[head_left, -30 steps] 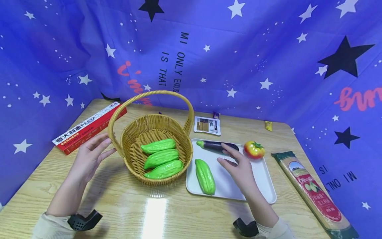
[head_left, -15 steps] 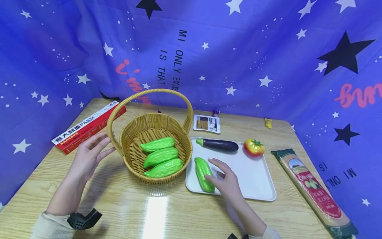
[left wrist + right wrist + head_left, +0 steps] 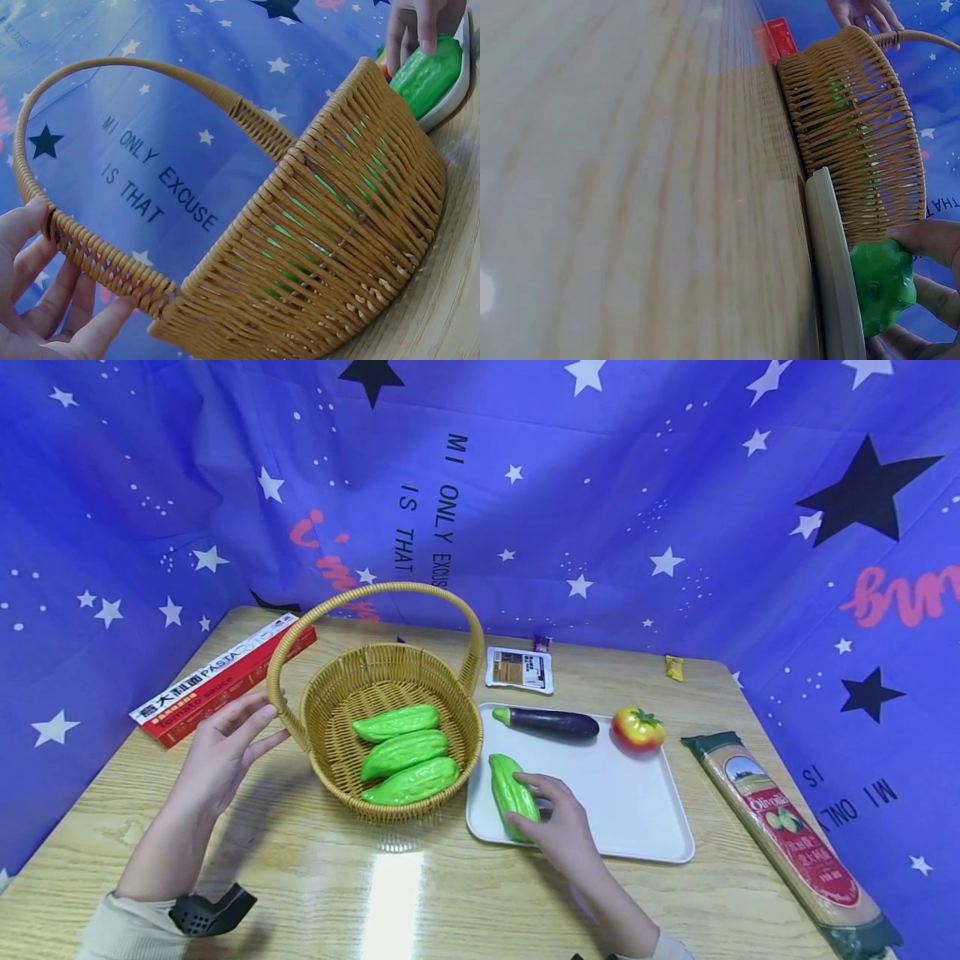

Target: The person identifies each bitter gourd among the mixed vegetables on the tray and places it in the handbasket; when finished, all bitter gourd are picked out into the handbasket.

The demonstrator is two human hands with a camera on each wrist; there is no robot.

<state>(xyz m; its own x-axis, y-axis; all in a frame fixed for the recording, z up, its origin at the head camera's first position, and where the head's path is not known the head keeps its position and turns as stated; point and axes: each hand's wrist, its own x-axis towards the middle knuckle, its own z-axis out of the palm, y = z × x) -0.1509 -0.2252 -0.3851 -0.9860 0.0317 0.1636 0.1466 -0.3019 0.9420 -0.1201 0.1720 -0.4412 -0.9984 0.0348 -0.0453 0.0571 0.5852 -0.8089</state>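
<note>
My left hand (image 3: 225,752) touches the handle of a wicker basket (image 3: 318,777) with its fingertips, the fingers fairly straight. Several green bitter melons (image 3: 405,756) lie side by side in the basket; its weave partly hides them in the left wrist view. Another bitter melon (image 3: 510,793) lies on the left of a white tray (image 3: 630,810). My right hand (image 3: 562,827) holds it between thumb and fingers, the thumb (image 3: 922,236) on one side. Also on the tray are an eggplant (image 3: 551,724) and a red-yellow tomato (image 3: 637,731).
A red pasta box (image 3: 225,681) stands left of the basket. Behind the tray are a flat white packet (image 3: 519,671) and a small yellow packet (image 3: 674,668). A long spaghetti bag (image 3: 787,835) lies along the right edge. A blue star-patterned cloth (image 3: 600,510) hangs behind the table.
My right hand has moved from over the eggplant, left and towards me, onto the bitter melon on the tray, and its fingers have closed around it. The left hand stays at the basket handle.
</note>
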